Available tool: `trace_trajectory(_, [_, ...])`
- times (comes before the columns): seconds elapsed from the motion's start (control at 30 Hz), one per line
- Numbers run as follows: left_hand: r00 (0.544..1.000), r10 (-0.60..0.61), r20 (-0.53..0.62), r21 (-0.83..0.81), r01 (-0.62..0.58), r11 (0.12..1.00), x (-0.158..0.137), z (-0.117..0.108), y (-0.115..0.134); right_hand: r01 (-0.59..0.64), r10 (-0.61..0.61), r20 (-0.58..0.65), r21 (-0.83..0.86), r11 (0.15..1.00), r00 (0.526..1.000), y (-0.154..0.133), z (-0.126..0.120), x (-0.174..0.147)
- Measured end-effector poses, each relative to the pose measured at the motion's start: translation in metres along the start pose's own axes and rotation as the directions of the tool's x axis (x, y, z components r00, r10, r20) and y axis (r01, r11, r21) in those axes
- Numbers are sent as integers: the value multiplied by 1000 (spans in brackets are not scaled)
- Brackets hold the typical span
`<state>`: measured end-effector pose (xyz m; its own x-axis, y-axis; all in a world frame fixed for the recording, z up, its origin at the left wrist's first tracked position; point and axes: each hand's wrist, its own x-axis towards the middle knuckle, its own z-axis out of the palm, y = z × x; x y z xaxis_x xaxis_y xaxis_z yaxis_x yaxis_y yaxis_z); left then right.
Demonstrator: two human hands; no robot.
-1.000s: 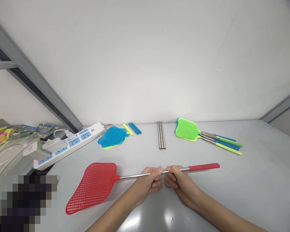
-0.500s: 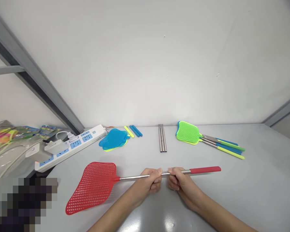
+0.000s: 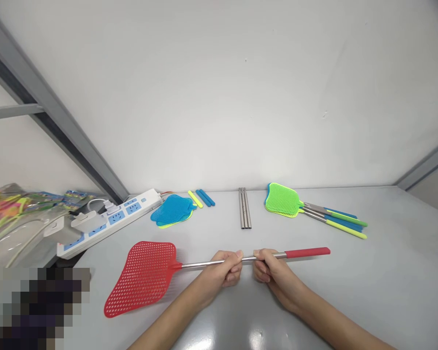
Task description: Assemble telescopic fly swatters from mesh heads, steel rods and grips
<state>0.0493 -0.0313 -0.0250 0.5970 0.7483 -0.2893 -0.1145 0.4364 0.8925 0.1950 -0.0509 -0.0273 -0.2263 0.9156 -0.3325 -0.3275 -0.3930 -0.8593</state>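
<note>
A red fly swatter [image 3: 146, 274] with a metal rod and a red grip lies crosswise in front of me, its mesh head to the left. My left hand [image 3: 224, 270] is closed around the rod, thumb along the top. Just right of it, my right hand [image 3: 270, 267] grips the same rod close to the red handle. A short stretch of bare metal shows between the two hands. Behind them lie several metal tubes [image 3: 245, 209] side by side. To the right rests a pile of green, yellow and blue fly swatters [image 3: 282, 199] with their handles pointing right.
Loose blue swatter heads [image 3: 172, 210] are stacked at the back left, beside yellow and blue grips [image 3: 205, 197]. A white power strip [image 3: 124, 216] with plugged-in adapters stands at the table's left edge. Further left are colourful plastic packages [image 3: 18, 209]. A wall [image 3: 248, 97] closes off the back.
The view has shifted slightly, and the red fly swatter sits marginally higher in it. Both hands keep their hold on the rod, with the same gap between them.
</note>
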Motion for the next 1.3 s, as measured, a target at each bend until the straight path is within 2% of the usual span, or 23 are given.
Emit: trace_trajectory(1.3, [998,5,-69,79,1,997,3,-11,8,39,-39,6,-6,999,999,-6,-10,3])
